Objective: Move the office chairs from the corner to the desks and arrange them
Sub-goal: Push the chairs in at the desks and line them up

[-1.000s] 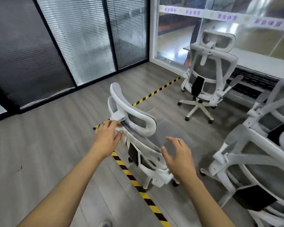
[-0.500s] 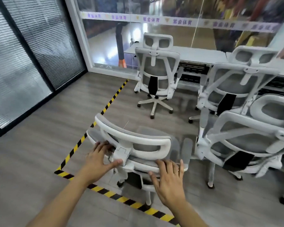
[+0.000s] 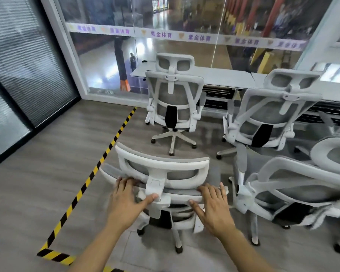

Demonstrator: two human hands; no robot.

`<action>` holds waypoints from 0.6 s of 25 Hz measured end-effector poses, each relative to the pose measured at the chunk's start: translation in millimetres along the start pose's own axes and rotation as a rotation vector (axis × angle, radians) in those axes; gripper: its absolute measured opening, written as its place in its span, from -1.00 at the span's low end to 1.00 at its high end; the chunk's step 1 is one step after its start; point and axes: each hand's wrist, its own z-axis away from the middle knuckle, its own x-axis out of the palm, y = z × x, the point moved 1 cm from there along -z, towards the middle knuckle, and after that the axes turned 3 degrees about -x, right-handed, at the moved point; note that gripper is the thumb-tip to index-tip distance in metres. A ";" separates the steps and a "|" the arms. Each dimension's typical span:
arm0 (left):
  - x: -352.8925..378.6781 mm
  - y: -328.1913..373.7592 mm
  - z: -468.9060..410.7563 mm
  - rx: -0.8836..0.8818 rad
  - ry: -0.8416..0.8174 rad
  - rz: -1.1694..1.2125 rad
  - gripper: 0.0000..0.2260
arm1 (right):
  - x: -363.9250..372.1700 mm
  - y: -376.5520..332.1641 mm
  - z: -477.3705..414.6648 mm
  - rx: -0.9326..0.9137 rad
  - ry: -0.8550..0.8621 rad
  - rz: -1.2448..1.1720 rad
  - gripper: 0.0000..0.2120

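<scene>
Flanking the chair [image 3: 161,165], striped tape [image 3: 106,154] crosses grey floor [image 3: 37,183].

matt white plastic chair [image 3: 161,169] frame, grey mesh cloth; wood-grain floor [image 3: 37,173], slightly glossy.
</scene>
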 end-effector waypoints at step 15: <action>-25.5 -35.5 -223.2 -0.005 -0.048 0.089 -0.21 | 43.3 -29.7 -214.7 0.103 -0.044 0.060 -0.42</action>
